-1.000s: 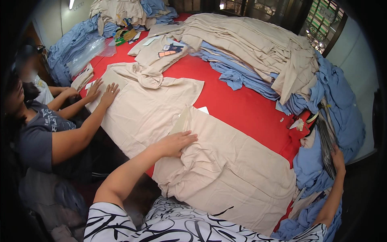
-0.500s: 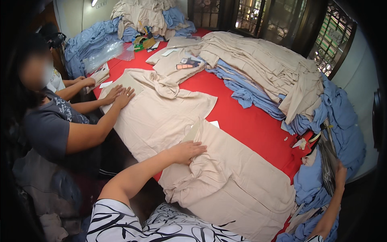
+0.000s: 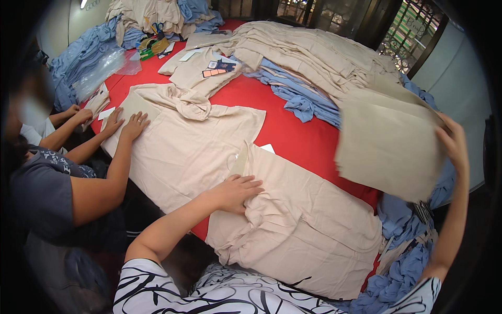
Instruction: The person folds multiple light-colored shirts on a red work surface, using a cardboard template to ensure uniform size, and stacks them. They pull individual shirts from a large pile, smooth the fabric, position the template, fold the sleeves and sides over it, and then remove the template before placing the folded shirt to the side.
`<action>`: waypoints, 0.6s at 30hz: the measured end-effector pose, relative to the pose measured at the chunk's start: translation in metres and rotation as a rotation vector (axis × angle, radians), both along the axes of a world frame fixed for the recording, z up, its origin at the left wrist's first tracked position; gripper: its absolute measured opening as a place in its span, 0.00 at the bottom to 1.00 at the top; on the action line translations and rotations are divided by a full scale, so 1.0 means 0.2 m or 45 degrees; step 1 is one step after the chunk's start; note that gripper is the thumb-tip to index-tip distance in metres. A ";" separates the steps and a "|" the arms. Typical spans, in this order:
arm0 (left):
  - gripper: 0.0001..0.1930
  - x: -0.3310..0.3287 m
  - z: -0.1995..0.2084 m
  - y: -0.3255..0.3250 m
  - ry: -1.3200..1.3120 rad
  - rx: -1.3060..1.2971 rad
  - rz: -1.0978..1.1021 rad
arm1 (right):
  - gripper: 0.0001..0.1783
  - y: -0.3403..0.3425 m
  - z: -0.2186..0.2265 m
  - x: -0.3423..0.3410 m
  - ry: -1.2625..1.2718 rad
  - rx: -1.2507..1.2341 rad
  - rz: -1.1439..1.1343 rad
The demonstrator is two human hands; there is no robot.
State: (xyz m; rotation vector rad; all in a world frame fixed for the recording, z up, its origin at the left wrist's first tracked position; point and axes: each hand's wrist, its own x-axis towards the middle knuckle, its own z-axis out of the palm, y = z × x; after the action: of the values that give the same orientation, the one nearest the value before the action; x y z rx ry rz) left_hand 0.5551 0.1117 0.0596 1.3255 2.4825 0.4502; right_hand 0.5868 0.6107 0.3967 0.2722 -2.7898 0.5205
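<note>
A beige garment (image 3: pixel 314 230) lies spread on the red-covered table in front of me, bunched up near its middle. My left hand (image 3: pixel 238 192) rests on this bunched part with its fingers stretched out. A narrow stiff tan piece (image 3: pixel 239 162) shows at the garment's opening, just beyond that hand. Off to the right, my right hand (image 3: pixel 454 141) grips a tan cardboard sheet (image 3: pixel 389 144) by its right edge. The sheet is held up, tilted and slightly blurred, hiding part of the table and the cloth pile behind it.
At left, a co-worker's hands (image 3: pixel 125 124) press a tan board on another beige garment (image 3: pixel 172 141). Piled beige cloth (image 3: pixel 314 52) lies over blue cloth (image 3: pixel 293 94) at the back. Crumpled blue cloth (image 3: pixel 402 272) fills the right side. Tape dispensers (image 3: pixel 151 47) stand at the far left.
My right hand has come up from the stack at the right, now with the cardboard sheet. My left hand stays on the garment. The view has shifted to the right.
</note>
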 end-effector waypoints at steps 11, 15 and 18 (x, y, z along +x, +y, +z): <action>0.29 -0.86 -0.18 0.09 0.815 0.492 0.820 | 0.27 -1.41 -0.43 -0.62 0.198 0.340 0.306; 0.26 -0.89 -0.14 0.04 0.356 0.151 0.861 | 0.23 -1.75 -1.10 -0.70 0.171 0.471 0.378; 0.28 -0.88 -0.25 -0.09 0.264 0.146 0.857 | 0.18 -1.99 -1.40 -0.79 0.225 0.542 0.426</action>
State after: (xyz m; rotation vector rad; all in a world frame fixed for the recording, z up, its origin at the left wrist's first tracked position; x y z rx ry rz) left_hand 0.3789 0.0947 0.0092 0.5481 3.0883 0.6269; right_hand 0.4295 0.2119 0.1166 0.8411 -2.6627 -0.0409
